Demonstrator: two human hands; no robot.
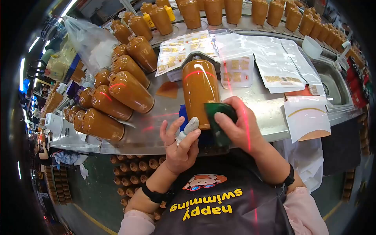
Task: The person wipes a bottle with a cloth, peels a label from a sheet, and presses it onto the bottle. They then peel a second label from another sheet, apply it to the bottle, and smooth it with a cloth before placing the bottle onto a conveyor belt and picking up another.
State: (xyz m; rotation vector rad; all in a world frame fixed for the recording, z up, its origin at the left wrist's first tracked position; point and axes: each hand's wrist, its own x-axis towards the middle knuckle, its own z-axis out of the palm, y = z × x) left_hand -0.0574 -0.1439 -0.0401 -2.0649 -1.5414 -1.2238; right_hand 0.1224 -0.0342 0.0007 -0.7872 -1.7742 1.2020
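At the steel bench (pixel 270 111), I see the R hand (pixel 241 131) closed on a green pad (pixel 219 117) pressed to the base of an amber bottle (pixel 199 92) — lying neck-away, straight ahead — while the L hand (pixel 180 149), just beside, pinches a grey wad (pixel 190 126).

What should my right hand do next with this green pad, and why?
Probably slide the green pad up the brown bottle toward its neck: the right hand presses it only at the near end, while the left hand, gripping a grey wad, sits by the base.
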